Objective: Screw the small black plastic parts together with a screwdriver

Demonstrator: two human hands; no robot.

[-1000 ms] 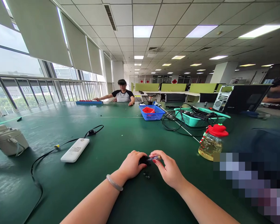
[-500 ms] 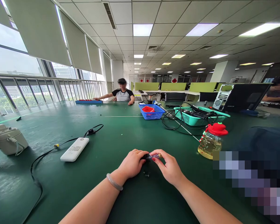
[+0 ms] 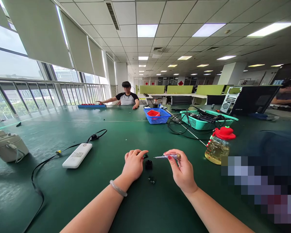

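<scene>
The right hand [image 3: 184, 173] is clamping its fingers on a screwdriver [image 3: 165, 156], likely light, stiff, best held by its handle [image 3: 177, 156]; a black block [image 3: 148, 165] is resting beside the left hand [image 3: 133, 165], whose grip I cannot tell

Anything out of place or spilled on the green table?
Yes: black cables tangle over the rim of the teal basket onto the table, untidy. Small loose parts lie uncontained near the black block. No liquid spill visible.
</scene>
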